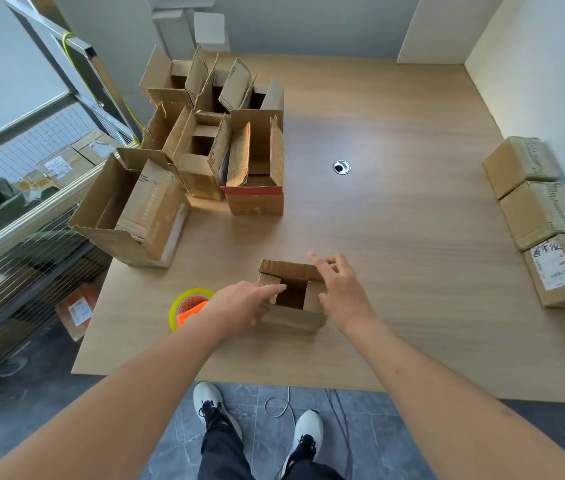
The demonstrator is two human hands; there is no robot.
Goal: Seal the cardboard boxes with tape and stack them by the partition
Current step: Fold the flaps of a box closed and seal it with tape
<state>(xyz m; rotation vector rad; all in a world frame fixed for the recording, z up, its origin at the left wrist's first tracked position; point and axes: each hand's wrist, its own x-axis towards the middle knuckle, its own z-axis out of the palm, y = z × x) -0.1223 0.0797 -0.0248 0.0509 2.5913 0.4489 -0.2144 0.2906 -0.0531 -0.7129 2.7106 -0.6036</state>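
By the right wall, three sealed boxes (pixel 544 216) sit; the open box (pixel 293 299) awaits folding under both hands' released fingers (pixel 275 288), tape (pixel 189 306) beside, more unsealed.

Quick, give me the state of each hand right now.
Left hand: open, straight fingers pressing a flap of the small open box.
Right hand: open, fingers spread over the box's right side, gripping nothing.

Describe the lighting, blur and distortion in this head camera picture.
Head view: daylight enters from the window at left, with a bright glare patch on the table around its cable hole; wide-angle lens bows the table edges; the sealed boxes at right are smeared; left hand, right hand and small open box stay fairly sharp.
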